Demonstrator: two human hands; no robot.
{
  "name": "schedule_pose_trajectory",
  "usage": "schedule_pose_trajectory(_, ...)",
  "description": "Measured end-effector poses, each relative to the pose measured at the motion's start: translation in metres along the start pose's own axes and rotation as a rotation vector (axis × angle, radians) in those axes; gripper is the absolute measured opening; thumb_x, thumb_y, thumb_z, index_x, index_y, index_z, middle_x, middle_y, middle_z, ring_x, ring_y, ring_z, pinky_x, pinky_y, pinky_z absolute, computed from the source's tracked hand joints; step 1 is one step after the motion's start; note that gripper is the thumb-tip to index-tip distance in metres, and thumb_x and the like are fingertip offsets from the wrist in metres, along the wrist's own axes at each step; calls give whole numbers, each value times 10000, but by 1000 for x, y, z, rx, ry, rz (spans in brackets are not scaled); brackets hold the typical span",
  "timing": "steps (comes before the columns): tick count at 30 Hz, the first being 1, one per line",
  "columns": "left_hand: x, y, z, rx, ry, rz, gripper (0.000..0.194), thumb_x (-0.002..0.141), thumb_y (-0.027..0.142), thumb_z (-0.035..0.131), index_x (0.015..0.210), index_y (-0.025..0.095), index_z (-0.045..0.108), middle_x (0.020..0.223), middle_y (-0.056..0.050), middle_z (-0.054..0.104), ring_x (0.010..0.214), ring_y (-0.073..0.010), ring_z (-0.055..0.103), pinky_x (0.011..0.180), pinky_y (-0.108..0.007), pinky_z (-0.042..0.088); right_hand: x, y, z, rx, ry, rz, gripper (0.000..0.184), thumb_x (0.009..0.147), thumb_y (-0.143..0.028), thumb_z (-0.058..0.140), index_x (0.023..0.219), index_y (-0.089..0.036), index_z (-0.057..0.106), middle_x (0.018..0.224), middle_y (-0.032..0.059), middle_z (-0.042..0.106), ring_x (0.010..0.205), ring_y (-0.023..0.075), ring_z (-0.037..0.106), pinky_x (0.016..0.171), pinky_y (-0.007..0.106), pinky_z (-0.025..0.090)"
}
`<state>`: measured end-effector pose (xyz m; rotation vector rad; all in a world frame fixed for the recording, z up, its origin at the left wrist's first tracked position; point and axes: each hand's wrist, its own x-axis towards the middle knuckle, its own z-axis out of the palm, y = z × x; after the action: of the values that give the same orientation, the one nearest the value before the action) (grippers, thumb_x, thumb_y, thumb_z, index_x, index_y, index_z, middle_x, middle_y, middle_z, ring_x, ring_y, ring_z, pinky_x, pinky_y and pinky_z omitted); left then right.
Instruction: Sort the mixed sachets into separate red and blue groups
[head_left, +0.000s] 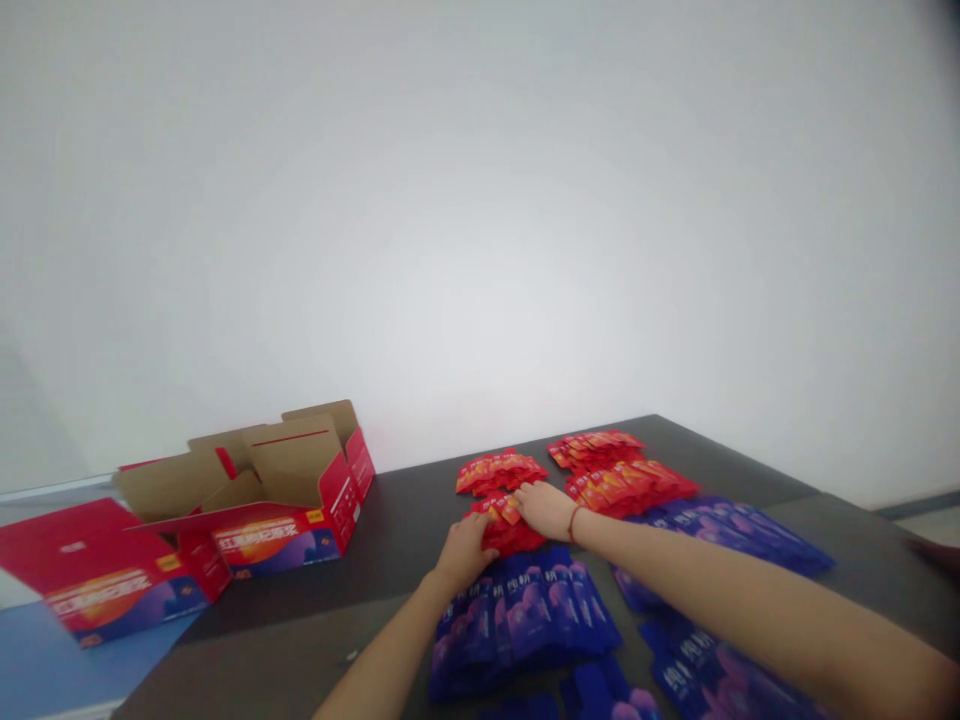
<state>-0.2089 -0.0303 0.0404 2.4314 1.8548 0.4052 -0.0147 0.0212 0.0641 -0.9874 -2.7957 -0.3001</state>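
My left hand point(466, 550) is at the near left side of a row of red sachets point(514, 535), its fingers curled over the edge and the thumb towards me. At the far right of the same row, my right hand point(546, 510) presses its fingers onto the packets; a thin red cord circles that wrist. Between them the two hands grip the row, which lies on the dark table point(405, 510). Blue-purple sachets point(525, 610) lie overlapped just in front of the left hand. My right forearm covers part of another blue-purple row point(739, 530).
More red sachets lie behind point(501, 470) and to the right point(630, 485) of my hands. Two open red cartons, one farther back point(285, 540) and one nearer point(127, 590), stand at the left. A white wall point(480, 250) rises behind the table.
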Motion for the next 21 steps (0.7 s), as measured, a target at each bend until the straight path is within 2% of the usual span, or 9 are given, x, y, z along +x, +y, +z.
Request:
schedule_pose_trajectory(2, 1, 3, 0, -3, 5, -7, 510, 718, 302, 616, 1206, 199, 511, 1211, -72, 568, 1120, -222, 515, 965, -317, 357, -16, -3, 3, 11, 25, 56, 241, 867, -214, 465, 992, -105, 641, 1106, 174, 597, 1096, 273, 498, 885, 383, 406)
schedule_pose_trajectory(5, 3, 11, 2, -6, 21, -31, 531, 755, 365, 579, 1245, 178, 494, 1319, -107, 495, 1203, -242, 463, 1003, -334, 338, -29, -12, 9, 38, 54, 180, 376, 871, -337, 474, 1140, -91, 566, 1239, 188, 524, 1153, 288, 459, 891, 388, 412)
schedule_pose_trajectory(8, 2, 18, 6, -15, 14, -50, 617, 768, 390, 563, 1317, 145, 423, 1407, -135, 406, 1284, -253, 383, 1038, -348, 311, -29, -23, 12, 62, 59, 282, 436, 857, -389, 493, 1169, -88, 538, 1193, 184, 558, 1122, 293, 485, 864, 391, 429)
schedule_pose_trajectory(10, 1, 19, 7, -16, 5, -37, 634, 780, 339, 547, 1359, 154, 367, 1407, -114, 418, 1289, -228, 383, 1048, -337, 302, -25, -28, 11, 73, 58, 325, 433, 836, -396, 520, 1147, -96, 549, 1138, 174, 589, 1088, 297, 508, 851, 403, 433)
schedule_pose_trajectory(13, 0, 16, 8, -5, 8, -8, 497, 826, 277, 474, 1316, 204, 429, 1347, -65, 504, 1239, -187, 450, 1051, -316, 299, -20, -33, 9, 83, 56, 369, 455, 804, -420, 554, 1125, -97, 564, 1103, 174, 607, 1037, 309, 537, 834, 428, 437)
schedule_pose_trajectory(15, 1, 14, 8, 2, 33, -8, 474, 838, 322, 468, 1297, 208, 449, 1334, -65, 517, 1231, -190, 459, 1046, -325, 311, -17, -35, 8, 88, 55, 388, 472, 797, -437, 559, 1115, -89, 572, 1092, 183, 612, 1007, 313, 551, 825, 438, 441)
schedule_pose_trajectory(18, 4, 17, 9, 25, 72, -8, 576, 823, 436, 494, 1328, 171, 413, 1387, -95, 454, 1276, -218, 408, 1053, -363, 310, -14, -37, 7, 96, 57, 400, 431, 817, -377, 542, 1134, -86, 568, 1108, 192, 607, 1008, 307, 556, 818, 426, 450)
schedule_pose_trajectory(21, 8, 21, 8, 46, 55, 11, 492, 869, 420, 431, 1291, 169, 462, 1354, -89, 494, 1251, -207, 440, 1050, -359, 312, -13, -38, 5, 101, 55, 390, 394, 833, -300, 517, 1156, -77, 555, 1121, 198, 602, 1027, 298, 550, 804, 399, 463)
